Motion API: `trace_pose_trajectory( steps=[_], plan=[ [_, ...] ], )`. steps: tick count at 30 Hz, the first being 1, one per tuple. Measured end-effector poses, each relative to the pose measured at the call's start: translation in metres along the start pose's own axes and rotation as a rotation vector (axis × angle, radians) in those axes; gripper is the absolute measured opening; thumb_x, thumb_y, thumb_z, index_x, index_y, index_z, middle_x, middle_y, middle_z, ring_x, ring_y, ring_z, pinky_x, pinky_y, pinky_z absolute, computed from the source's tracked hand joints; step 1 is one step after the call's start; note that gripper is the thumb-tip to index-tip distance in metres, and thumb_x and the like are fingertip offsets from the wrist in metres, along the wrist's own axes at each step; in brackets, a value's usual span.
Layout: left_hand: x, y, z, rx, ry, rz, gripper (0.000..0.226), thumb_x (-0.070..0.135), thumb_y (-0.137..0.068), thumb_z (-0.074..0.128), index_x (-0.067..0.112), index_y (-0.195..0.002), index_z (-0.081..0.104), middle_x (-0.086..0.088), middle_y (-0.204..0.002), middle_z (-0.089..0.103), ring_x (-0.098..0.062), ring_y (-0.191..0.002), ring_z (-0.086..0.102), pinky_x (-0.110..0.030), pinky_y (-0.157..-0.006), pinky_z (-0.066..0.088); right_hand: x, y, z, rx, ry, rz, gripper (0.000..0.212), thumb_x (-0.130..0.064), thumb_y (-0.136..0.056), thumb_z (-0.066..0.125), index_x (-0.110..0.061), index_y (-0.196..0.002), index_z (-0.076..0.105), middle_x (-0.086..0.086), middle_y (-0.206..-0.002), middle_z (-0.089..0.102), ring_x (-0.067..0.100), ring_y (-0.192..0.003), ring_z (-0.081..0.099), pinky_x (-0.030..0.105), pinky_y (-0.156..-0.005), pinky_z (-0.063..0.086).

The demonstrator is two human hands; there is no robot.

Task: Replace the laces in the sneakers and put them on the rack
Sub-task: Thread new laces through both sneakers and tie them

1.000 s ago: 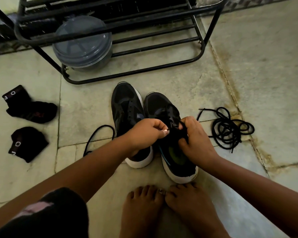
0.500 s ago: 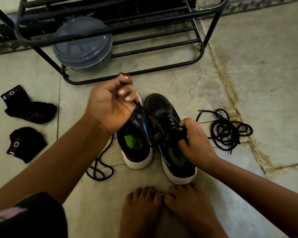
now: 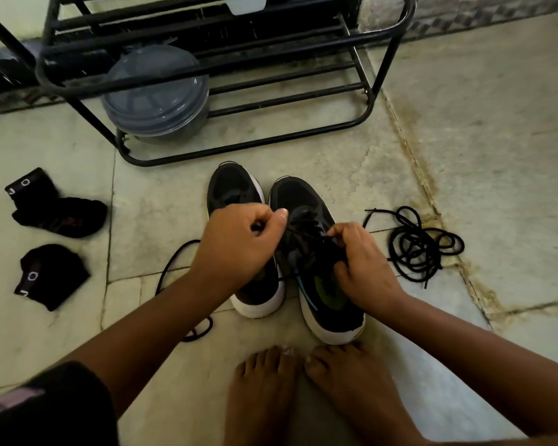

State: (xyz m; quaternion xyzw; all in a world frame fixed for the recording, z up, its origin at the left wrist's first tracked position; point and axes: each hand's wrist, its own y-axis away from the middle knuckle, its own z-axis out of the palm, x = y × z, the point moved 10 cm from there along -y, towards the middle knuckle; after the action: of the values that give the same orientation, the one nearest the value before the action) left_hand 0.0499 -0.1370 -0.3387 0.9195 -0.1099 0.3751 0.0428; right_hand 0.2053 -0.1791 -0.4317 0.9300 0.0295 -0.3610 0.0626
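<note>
black mesh sneakers (image 3: pixel 306 220), white rubber soles, thin cord lace (image 3: pixel 303 233)

- I have one view only, the head camera, so no second view shares any part of the scene
- it looks steeply down and forward from above the floor (image 3: pixel 480 130); the bare feet (image 3: pixel 306 391) sit at the bottom edge
- the sneakers (image 3: pixel 306 201) lie near, at centre; the rack (image 3: pixel 364 114) lies farther, along the top edge
- the wide lens bends the rack's bars
</note>
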Motion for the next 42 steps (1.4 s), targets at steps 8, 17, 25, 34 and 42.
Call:
trace_pose_trajectory(
  steps=[8, 17, 25, 34, 42],
  plan=[
    [-0.021, 0.013, -0.02, 0.233, 0.165, -0.051, 0.029, 0.019, -0.097, 0.049, 0.005, -0.075, 0.06, -0.006, -0.063, 0.06, -0.015, -0.06, 0.059, -0.022, -0.052, 0.049, -0.003, 0.001, -0.002, 0.002, 0.056, 0.005, 0.042, 0.0, -0.08, 0.05, -0.014, -0.12, 0.047, -0.005, -0.11, 0.042, 0.005, -0.098, 0.035, 0.013, -0.075, 0.029],
    [-0.044, 0.038, -0.048, 0.42, 0.281, -0.131, 0.026, 0.004, -0.098, 0.042, 0.019, -0.112, 0.057, 0.011, -0.093, 0.066, 0.007, -0.062, 0.054, -0.007, -0.058, 0.043, -0.007, 0.002, -0.004, 0.024, 0.053, -0.015, 0.037, -0.003, -0.081, 0.054, -0.013, -0.117, 0.048, -0.005, -0.105, 0.041, 0.01, -0.095, 0.039, 0.02, -0.078, 0.03],
    [-0.044, 0.02, -0.018, 0.235, 0.361, -0.192, 0.021, 0.01, -0.096, 0.049, 0.027, -0.096, 0.062, 0.003, -0.086, 0.069, -0.005, -0.078, 0.064, -0.015, -0.073, 0.052, -0.012, 0.005, -0.01, 0.07, 0.043, -0.038, 0.023, -0.012, -0.086, 0.059, -0.013, -0.107, 0.049, -0.006, -0.101, 0.041, 0.009, -0.09, 0.042, 0.009, -0.066, 0.029],
    [-0.028, 0.017, 0.054, -0.152, 0.132, -0.074, 0.007, 0.017, -0.086, 0.066, 0.023, -0.084, 0.069, 0.012, -0.083, 0.067, 0.001, -0.081, 0.062, -0.014, -0.077, 0.05, -0.008, 0.002, -0.005, 0.059, 0.036, -0.047, 0.022, -0.013, -0.084, 0.059, -0.016, -0.103, 0.049, -0.007, -0.099, 0.041, 0.008, -0.088, 0.041, 0.009, -0.066, 0.03],
    [-0.007, 0.013, 0.062, -0.283, 0.312, -0.023, 0.007, 0.01, -0.088, 0.062, 0.014, -0.089, 0.068, 0.007, -0.089, 0.07, -0.002, -0.089, 0.065, -0.019, -0.085, 0.052, -0.005, -0.002, -0.002, 0.048, 0.015, -0.044, 0.022, -0.013, -0.084, 0.059, -0.014, -0.105, 0.051, -0.003, -0.101, 0.044, 0.011, -0.089, 0.043, 0.011, -0.066, 0.033]
  ],
)
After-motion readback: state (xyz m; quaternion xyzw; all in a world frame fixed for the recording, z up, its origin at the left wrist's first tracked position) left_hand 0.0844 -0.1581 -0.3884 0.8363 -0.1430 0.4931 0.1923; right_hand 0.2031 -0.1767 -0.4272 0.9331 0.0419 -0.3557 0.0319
